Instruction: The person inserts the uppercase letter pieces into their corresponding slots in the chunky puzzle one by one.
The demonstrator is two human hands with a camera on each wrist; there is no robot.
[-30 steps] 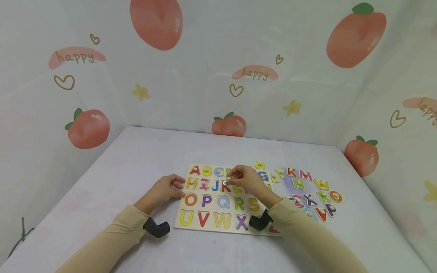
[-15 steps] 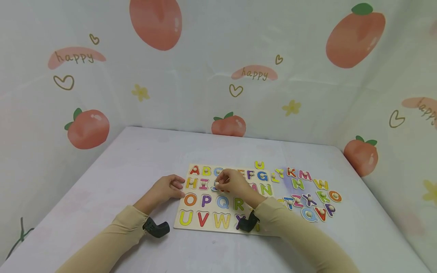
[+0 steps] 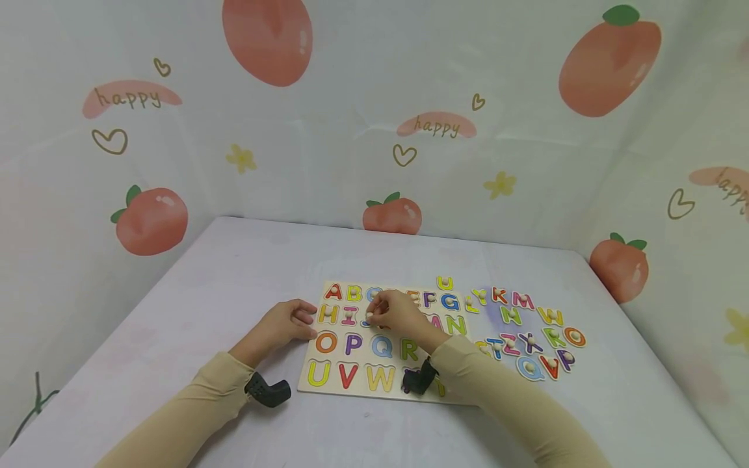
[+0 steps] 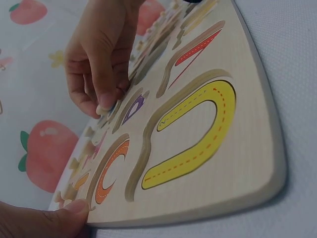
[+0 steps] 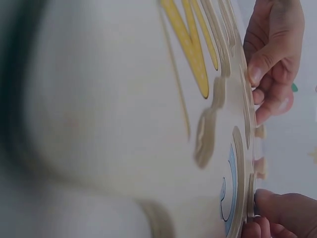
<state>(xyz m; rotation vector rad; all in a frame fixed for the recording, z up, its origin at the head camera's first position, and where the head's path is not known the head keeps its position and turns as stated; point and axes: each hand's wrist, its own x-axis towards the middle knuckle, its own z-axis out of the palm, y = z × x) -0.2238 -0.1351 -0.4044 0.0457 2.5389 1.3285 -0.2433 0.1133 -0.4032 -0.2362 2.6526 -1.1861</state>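
Note:
In the head view my right hand (image 3: 398,315) reaches over the wooden alphabet board (image 3: 365,363). Its thumb and fingertips pinch the knob of a small blue letter J piece (image 3: 365,323), right at the J slot in the second row. The left wrist view shows the pale knob (image 4: 102,110) between those fingertips; most of the piece is hidden by the hand. My left hand (image 3: 289,325) rests at the board's left edge, fingers loosely bent, with the thumb (image 4: 75,206) touching the edge. Knobbed pieces A to I sit in the board, partly covered by my right hand.
Loose knobbed letters lie right of the board, among them a red K (image 3: 500,296), an orange O (image 3: 575,337) and a light blue Q (image 3: 530,368). A yellow U (image 3: 445,283) lies beyond the board's back edge. Patterned cloth walls (image 3: 328,175) surround the table.
My right hand has moved left with the blue piece, from over the K slot to the J slot, uncovering F, M and N. My left hand has stayed at the board's edge.

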